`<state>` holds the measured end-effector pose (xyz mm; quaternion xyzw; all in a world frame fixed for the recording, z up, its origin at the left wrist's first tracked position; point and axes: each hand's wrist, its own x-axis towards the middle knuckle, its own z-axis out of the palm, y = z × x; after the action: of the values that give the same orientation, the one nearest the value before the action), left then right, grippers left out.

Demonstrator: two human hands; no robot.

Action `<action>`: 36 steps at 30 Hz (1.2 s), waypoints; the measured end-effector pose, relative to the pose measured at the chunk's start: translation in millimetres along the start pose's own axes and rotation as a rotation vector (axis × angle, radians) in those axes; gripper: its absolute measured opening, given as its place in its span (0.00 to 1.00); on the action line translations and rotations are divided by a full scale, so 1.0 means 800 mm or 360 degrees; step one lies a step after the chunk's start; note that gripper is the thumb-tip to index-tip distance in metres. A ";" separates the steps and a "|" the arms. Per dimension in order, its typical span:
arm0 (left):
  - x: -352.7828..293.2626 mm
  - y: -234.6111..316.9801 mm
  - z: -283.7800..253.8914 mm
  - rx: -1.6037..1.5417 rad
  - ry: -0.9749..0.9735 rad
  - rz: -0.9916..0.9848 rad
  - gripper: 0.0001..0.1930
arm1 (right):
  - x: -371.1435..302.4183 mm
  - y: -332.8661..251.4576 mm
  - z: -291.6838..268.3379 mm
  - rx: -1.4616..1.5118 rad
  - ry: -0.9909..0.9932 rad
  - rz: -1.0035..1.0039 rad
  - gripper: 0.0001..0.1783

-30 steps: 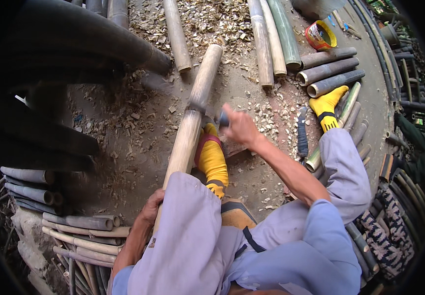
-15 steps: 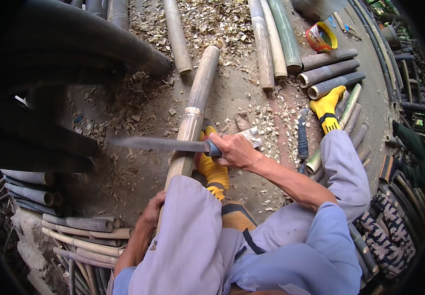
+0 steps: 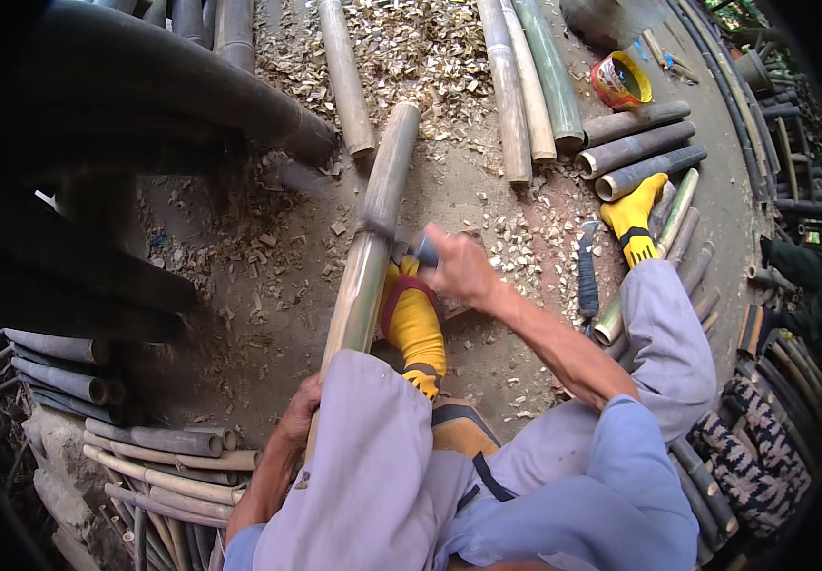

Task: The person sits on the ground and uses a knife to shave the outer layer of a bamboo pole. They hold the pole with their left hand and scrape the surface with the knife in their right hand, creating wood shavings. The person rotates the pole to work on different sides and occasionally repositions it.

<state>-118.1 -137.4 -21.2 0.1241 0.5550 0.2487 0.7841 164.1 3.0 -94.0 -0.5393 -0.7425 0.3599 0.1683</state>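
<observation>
A long bamboo pole (image 3: pixel 359 290) slants from beside my left knee toward the wood chips ahead. Around its near part, at the outer side of the knee, my left hand (image 3: pixel 303 407) is closed; the trouser leg hides some of the fingers. My right hand (image 3: pixel 463 269) grips the blue handle of a long-bladed knife (image 3: pixel 425 250) just right of the pole. Motion smears the blade, which appears to cross the pole near its joint ring. Close beside the pole rests my left foot in a yellow sock (image 3: pixel 414 324) with a red strap.
Bamboo lengths (image 3: pixel 554 71) lie ahead, and short cut pieces (image 3: pixel 644 147) are stacked by my right foot. A dark-handled tool (image 3: pixel 587 271) lies on the ground. Thick dark bamboo (image 3: pixel 173 76) juts in from the left. A red-yellow tub (image 3: pixel 621 80) stands far right.
The knife has swung from lying level across the pole to a blurred position farther up, near the joint ring. My right hand has moved slightly up and right. My left hand keeps its hold.
</observation>
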 end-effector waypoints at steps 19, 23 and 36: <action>0.028 -0.032 -0.036 0.0175 -0.0095 0.0108 0.21 | -0.011 -0.011 0.004 0.0050 -0.0139 -0.0261 0.16; 0.017 -0.018 -0.026 0.0360 -0.0044 0.0117 0.21 | 0.009 0.020 0.012 -0.0132 0.0080 -0.0124 0.18; 0.013 -0.023 -0.022 -0.0111 0.0070 -0.0011 0.23 | 0.012 -0.001 0.006 -0.0154 -0.0149 -0.0084 0.19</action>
<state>-127.4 -148.6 -44.4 0.0893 0.5636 0.2680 0.7763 156.8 9.8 -98.2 -0.5095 -0.7802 0.3438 0.1165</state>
